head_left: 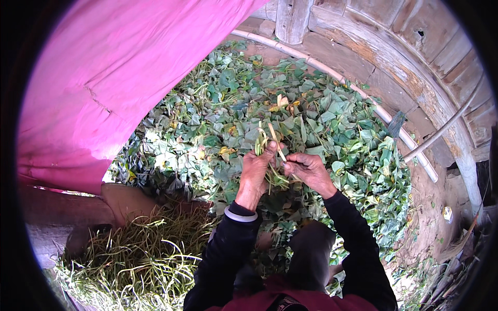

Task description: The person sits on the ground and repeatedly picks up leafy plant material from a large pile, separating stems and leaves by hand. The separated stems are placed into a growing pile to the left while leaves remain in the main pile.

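My left hand (257,167) holds a small bundle of green leaf stems (259,146), their ends poking out above the thumb and below the palm. A flat pale strip (275,137), perhaps bamboo or a split stalk, slants past the left thumb. My right hand (311,171) pinches this strip lower down, close beside the left fingers. Both hands are above a wide heap of cut green leaves (233,105), some of them yellowed. To my lower left lies a thick pile of long, leafless green stems (144,256).
A pink cloth (116,74) hangs at the upper left above a wooden beam (66,210). Along the leaves' far right edge runs a pale pole (330,72), with a thin stick (447,122) leaning across it. Behind stands a weathered wooden wall (424,42). Dry twigs (447,276) lie lower right.
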Tool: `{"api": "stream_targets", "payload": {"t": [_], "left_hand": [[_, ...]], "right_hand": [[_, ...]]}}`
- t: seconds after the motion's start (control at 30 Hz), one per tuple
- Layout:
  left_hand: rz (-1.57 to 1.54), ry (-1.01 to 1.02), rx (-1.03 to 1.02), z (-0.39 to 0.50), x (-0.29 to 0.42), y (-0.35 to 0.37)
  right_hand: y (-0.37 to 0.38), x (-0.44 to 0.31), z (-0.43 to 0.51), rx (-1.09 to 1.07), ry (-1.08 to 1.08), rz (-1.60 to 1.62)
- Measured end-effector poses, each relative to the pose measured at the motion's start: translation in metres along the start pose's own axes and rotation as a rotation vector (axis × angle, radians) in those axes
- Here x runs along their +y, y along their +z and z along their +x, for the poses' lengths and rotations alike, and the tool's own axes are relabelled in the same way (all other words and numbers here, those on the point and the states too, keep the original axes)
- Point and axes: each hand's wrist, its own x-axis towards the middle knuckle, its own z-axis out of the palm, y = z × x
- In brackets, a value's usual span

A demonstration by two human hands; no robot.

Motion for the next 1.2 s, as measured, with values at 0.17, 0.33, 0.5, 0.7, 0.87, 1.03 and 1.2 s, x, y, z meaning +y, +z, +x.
{"api": "stream_targets", "payload": {"t": [0.17,0.33,0.5,0.7,0.87,1.03,1.2], "left_hand": [[0.056,-0.048,-0.023,0.001,0.007,-0.008],[-0.039,0.095,0.077,0.010,0.016,-0.021],[-0.181,0.114,0.051,0.013,0.017,-0.027],[-0.296,0.121,0.040,0.009,0.008,-0.007],[-0.145,0.145,0.031,0.000,0.006,0.004],[-0.138,0.298,0.143,0.004,0.022,-0.011],[-0.146,0.258,0.195,0.006,0.024,-0.014]], "right_hand": [[-0.006,0.005,-0.002,-0.054,0.023,-0.099],[-0.017,0.015,-0.012,-0.195,-0.037,-0.240],[-0.026,0.022,-0.018,-0.217,-0.172,-0.371],[-0.006,0.044,-0.013,0.115,-0.174,-0.673],[-0.035,0.081,-0.003,0.436,0.335,-0.136],[-0.104,0.123,-0.065,0.029,0.484,-0.274],[-0.150,0.161,-0.088,0.354,0.451,-0.998]]}}
